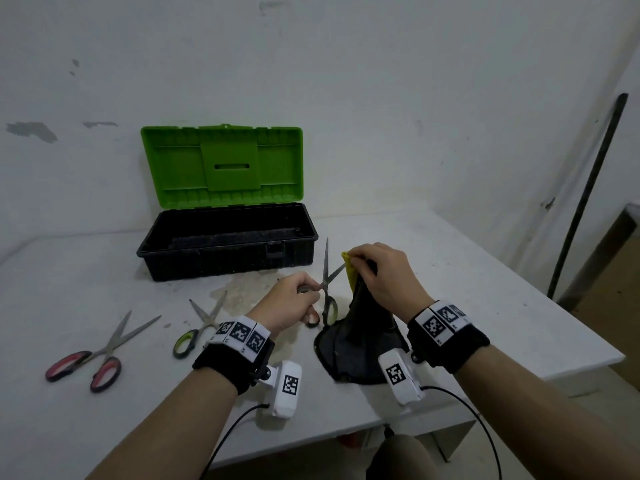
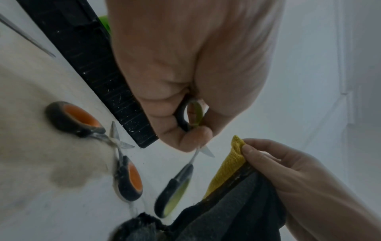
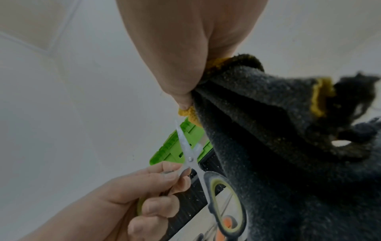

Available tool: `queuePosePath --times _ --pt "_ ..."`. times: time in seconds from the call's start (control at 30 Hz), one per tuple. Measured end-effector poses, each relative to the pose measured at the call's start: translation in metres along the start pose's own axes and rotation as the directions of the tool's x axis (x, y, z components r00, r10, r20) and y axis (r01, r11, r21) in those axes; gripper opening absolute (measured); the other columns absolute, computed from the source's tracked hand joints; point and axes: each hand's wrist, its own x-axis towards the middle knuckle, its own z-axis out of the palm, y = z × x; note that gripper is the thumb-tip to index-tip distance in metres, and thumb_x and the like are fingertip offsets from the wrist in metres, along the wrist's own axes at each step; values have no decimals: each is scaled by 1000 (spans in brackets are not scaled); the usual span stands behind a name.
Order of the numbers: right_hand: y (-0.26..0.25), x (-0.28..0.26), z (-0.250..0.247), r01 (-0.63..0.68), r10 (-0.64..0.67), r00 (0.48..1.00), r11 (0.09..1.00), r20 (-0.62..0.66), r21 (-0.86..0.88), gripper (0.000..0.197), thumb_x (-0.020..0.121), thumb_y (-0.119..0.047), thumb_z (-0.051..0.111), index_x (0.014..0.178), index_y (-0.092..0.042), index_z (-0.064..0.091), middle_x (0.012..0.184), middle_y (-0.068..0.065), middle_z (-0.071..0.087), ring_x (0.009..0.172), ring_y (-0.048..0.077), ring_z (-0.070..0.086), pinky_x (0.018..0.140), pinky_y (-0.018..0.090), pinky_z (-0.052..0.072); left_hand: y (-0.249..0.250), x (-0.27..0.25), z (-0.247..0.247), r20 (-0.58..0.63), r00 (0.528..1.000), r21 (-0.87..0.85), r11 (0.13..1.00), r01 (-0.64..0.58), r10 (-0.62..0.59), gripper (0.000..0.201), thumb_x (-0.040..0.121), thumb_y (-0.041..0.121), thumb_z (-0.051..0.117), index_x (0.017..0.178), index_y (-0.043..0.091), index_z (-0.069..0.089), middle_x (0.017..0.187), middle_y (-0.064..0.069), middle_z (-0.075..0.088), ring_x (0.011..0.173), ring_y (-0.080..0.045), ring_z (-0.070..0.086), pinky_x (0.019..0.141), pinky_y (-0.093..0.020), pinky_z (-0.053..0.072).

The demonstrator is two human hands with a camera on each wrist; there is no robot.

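Forearms reach forward side by side over the table (image 1: 485, 289). The left hand (image 1: 294, 299) is curled, its fingers (image 2: 185, 140) wrapped through one loop of the green-handled scissors (image 1: 326, 265). The blades are spread, one pointing up and the other angled towards the cloth (image 1: 367, 323). The right hand (image 1: 384, 275) is raised higher and pinches the yellow hem (image 1: 349, 268) between thumb and bent fingers. It lifts the dark cloth into a tent whose lower edge rests on the table near the front edge.

The left wrist view shows orange-handled scissors (image 2: 78, 119) lying open under the left hand, just beside the front wall of the toolbox (image 1: 221, 261). From the head camera only a sliver of orange shows. The right wrist view shows the pivot screw, the free handle loop hanging beside the cloth, and frayed threads at the cloth's far end. Whether a blade touches the hem cannot be told.

Behind the hands the toolbox stands open, its green lid (image 1: 221, 164) upright near the wall. A stained strip of tabletop separates it from the hands. To the left, well apart, lie a second green-handled pair (image 1: 204, 322) and red-handled scissors (image 1: 104, 351).
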Motion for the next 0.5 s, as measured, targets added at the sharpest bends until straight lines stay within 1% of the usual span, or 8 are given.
queuePosePath --times 0.07,0.13,0.2,0.23,0.3,0.37,0.43,0.5 --pt "-1 0 0 9 -9 1000 1000 9 5 14 95 -22 61 101 -18 73 88 0 68 81 13 60 74 12 41 0 -1 0 -8 1000 -34 999 -7 7 6 97 11 60 98 16 64 75 -9 64 62 -19 64 65 -35 56" --pt "-3 0 0 8 -9 1000 1000 19 5 13 95 -22 61 100 -17 73 88 0 69 81 13 60 75 18 44 0 -1 0 -36 999 -83 996 -18 15 6 96 13 63 99 16 67 69 -7 66 60 -18 66 71 -37 59" --pt "-4 -1 -1 6 -6 1000 1000 23 4 13 94 -20 62 100 -17 73 87 0 69 80 14 61 76 24 47 1 -1 0 -88 996 -132 990 -46 34 6 93 14 68 99 15 69 72 -8 70 65 -18 69 73 -38 61" --pt "-5 -1 -1 7 -7 1000 1000 23 1 13 94 -19 62 100 -17 73 87 0 69 80 15 61 77 25 47 2 -1 -1 -116 992 -153 986 -65 47 8 92 15 70 99 14 70 76 -8 71 69 -18 69 72 -35 61" --pt "-6 -2 -2 8 -8 1000 1000 27 -3 13 94 -19 61 99 -17 73 86 0 69 80 15 61 77 26 47 3 0 -1 -171 983 -175 980 -99 69 11 89 17 74 99 14 71 82 -8 73 73 -15 69 68 -27 57" --pt "-7 -2 -3 7 -7 999 1000 35 -6 13 94 -20 61 100 -17 72 87 -1 69 81 14 60 76 24 45 4 1 -1 -219 973 -214 970 -114 66 13 85 18 78 97 15 73 85 -5 74 74 -12 69 69 -25 54" --pt "-9 -2 -4 7 -7 999 1000 40 -10 13 95 -21 60 100 -18 72 87 -1 69 81 13 60 76 24 45 6 2 1 -237 971 -314 943 -108 33 12 82 17 81 91 13 75 82 -4 73 77 -14 66 77 -31 53" --pt "-11 -2 -5 10 -10 999 1000 40 -6 13 95 -22 60 100 -18 72 88 -2 70 82 13 60 77 24 46 7 4 3 -242 970 -475 875 -91 -31 10 82 15 80 89 11 74 79 -2 70 79 -16 65 85 -36 52"
